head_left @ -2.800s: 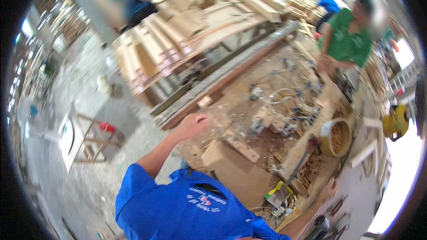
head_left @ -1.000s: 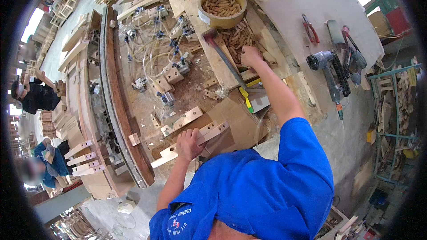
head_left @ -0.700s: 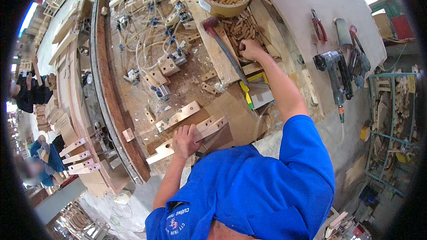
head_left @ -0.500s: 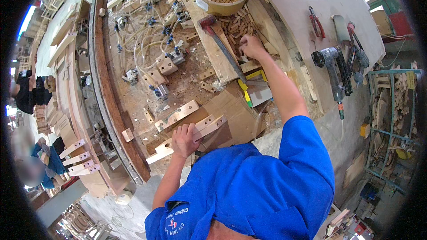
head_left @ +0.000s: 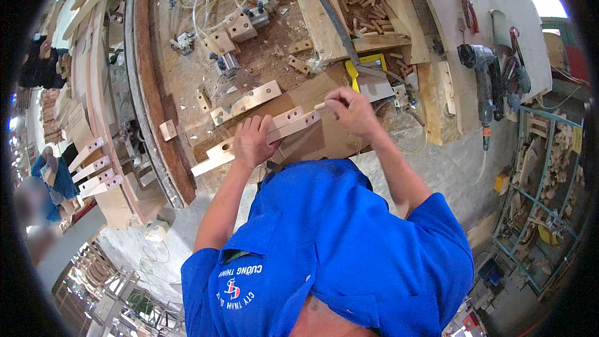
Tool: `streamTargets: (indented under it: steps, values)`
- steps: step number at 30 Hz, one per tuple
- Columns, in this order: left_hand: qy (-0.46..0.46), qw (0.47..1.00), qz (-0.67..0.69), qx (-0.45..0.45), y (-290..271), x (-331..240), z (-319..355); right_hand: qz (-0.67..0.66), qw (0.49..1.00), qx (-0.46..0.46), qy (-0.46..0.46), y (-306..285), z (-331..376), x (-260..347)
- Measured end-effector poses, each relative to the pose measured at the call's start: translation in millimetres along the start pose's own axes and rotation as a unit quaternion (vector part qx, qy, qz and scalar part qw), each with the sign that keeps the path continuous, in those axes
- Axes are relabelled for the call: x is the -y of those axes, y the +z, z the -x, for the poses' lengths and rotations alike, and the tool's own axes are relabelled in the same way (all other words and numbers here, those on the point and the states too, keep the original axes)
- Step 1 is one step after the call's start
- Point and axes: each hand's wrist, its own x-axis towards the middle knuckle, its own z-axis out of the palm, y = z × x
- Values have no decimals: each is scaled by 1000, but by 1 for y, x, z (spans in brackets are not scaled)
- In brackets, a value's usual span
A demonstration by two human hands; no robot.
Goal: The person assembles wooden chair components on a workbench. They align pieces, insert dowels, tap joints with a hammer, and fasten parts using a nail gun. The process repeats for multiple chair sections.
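My left hand [head_left: 253, 141] is closed around pale drilled wooden strips [head_left: 292, 127], which lie slanted over cardboard at the bench's near edge. Between the fingertips of my right hand [head_left: 353, 112] is a short wooden dowel [head_left: 320, 106]. Its tip is close to the right end of the strips, beside two round holes; whether it touches a hole I cannot tell. Just beyond my left hand lies another drilled wooden piece [head_left: 248, 103]. Farther off, many loose dowels [head_left: 365, 3] fill a wooden-sided tray.
A hammer [head_left: 331, 14] rests along the tray, its handle reaching a yellow-edged tool [head_left: 368, 78]. Air clamps with clear hoses [head_left: 231, 31] occupy the bench's far left. Pliers [head_left: 469, 11] and an air nail gun [head_left: 477, 78] lie right. A person [head_left: 55, 178] is at far left.
My right hand has come from the dowel tray back toward the strips, now with a dowel in its fingers. My left hand keeps its hold. The view has shifted, so the bench sits higher.
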Motion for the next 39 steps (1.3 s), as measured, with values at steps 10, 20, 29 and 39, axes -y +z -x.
streamTargets:
  steps: [10, 20, 29, 39]
  values:
    - [6, 1000, 0, -1, -2, 0, 0, 49, 994, -44, -90, 47, 22, -23]
    - [22, 999, -24, 26, -3, 5, -3, 158, 981, -10, -112, 64, 12, -26]
    - [12, 999, 13, 50, -12, 6, -9, 141, 961, -181, -155, -55, -129, 61]
    - [30, 999, 10, 41, -16, 8, -15, 414, 863, -241, -163, -168, -405, 160]
